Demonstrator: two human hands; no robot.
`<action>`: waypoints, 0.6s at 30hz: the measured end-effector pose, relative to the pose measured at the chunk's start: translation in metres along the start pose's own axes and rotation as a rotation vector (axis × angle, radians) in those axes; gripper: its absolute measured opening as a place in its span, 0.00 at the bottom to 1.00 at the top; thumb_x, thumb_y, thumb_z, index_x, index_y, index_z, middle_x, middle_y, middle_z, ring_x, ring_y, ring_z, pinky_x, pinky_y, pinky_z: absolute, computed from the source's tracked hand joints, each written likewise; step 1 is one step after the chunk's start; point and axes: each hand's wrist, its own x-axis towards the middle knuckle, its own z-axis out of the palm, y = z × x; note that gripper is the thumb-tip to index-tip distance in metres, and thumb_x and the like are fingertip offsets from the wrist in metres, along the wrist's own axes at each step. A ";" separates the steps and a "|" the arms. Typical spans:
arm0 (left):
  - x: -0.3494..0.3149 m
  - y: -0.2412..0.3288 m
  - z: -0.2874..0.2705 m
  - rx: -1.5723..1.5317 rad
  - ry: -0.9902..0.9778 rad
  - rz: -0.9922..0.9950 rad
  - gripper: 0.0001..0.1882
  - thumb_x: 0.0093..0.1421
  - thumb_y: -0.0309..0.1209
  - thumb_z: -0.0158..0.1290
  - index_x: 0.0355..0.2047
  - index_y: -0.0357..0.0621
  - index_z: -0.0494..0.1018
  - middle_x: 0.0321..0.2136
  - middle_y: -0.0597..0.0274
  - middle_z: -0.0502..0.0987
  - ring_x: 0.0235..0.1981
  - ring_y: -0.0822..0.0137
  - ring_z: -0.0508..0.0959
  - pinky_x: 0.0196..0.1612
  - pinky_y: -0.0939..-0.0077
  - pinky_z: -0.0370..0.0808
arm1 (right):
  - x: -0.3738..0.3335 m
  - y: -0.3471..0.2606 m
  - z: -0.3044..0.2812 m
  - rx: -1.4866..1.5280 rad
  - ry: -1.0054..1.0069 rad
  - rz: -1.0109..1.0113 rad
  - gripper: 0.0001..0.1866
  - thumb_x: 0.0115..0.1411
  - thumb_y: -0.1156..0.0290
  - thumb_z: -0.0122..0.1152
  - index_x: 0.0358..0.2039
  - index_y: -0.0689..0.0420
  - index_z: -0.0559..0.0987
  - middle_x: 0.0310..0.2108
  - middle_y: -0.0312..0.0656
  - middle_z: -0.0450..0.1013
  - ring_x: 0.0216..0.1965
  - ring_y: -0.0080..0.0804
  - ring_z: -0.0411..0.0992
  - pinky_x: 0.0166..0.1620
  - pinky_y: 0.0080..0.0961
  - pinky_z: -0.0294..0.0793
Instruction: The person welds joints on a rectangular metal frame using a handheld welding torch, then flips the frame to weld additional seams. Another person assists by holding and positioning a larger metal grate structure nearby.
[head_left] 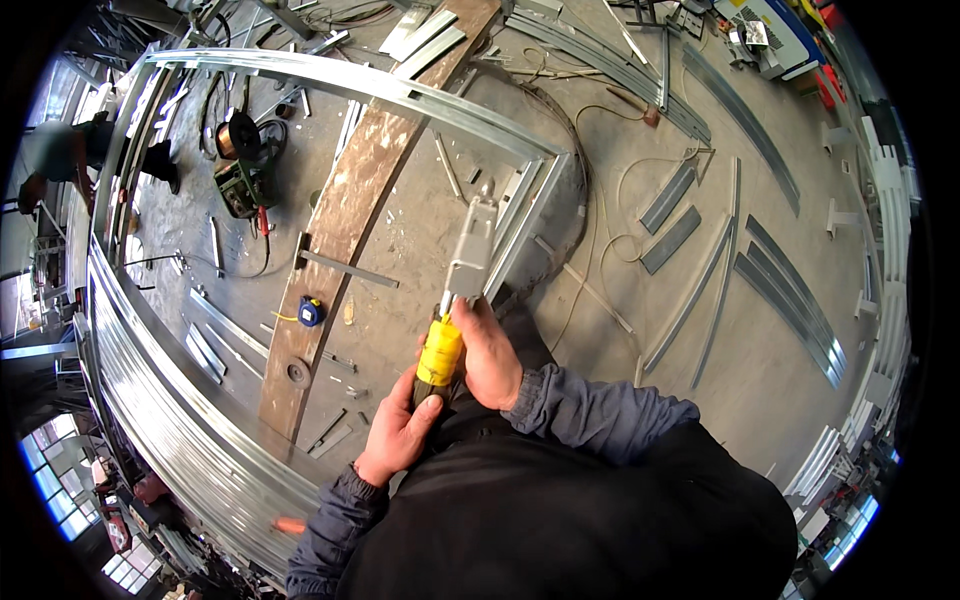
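Observation:
Both my hands are round a tool (472,250) with a grey, box-shaped metal head, a yellow-banded middle and a dark lower end; its exact kind I cannot make out. My left hand (397,432) is closed on the dark end, thumb on top. Higher up, my right hand (487,358) is closed along the yellow middle, its fingers reaching the grey head. The tool points away from me, above the floor and in front of a corner of a metal frame (533,215). My palms hide part of its handle.
A worn plank (345,190) bears a blue tape measure (311,311), a round disc (297,372) and a T-shaped metal bar (350,268). A green wire feeder (245,188) stands left of it. Metal strips (790,300) and cables lie rightward. A person (75,155) bends at far left.

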 end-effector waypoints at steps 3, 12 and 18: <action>-0.013 -0.014 -0.004 0.042 -0.206 0.098 0.35 0.78 0.46 0.51 0.75 0.33 0.59 0.62 0.52 0.77 0.65 0.65 0.73 0.68 0.67 0.68 | -0.031 0.010 -0.008 0.072 0.097 -0.116 0.38 0.78 0.40 0.45 0.80 0.43 0.54 0.43 0.36 0.73 0.37 0.31 0.77 0.43 0.37 0.83; -0.009 -0.214 -0.014 0.944 0.338 0.072 0.56 0.52 0.51 0.72 0.72 0.30 0.59 0.68 0.30 0.65 0.70 0.37 0.66 0.71 0.52 0.67 | -0.166 0.057 -0.050 -0.086 0.169 -0.454 0.42 0.72 0.28 0.42 0.78 0.37 0.58 0.40 0.35 0.76 0.30 0.29 0.77 0.33 0.35 0.84; -0.007 -0.240 0.012 0.998 0.625 0.165 0.35 0.53 0.47 0.72 0.51 0.38 0.70 0.59 0.41 0.75 0.59 0.41 0.76 0.58 0.51 0.79 | -0.215 0.085 -0.072 -0.140 0.161 -0.402 0.38 0.73 0.33 0.49 0.71 0.47 0.66 0.42 0.37 0.75 0.32 0.31 0.79 0.34 0.37 0.84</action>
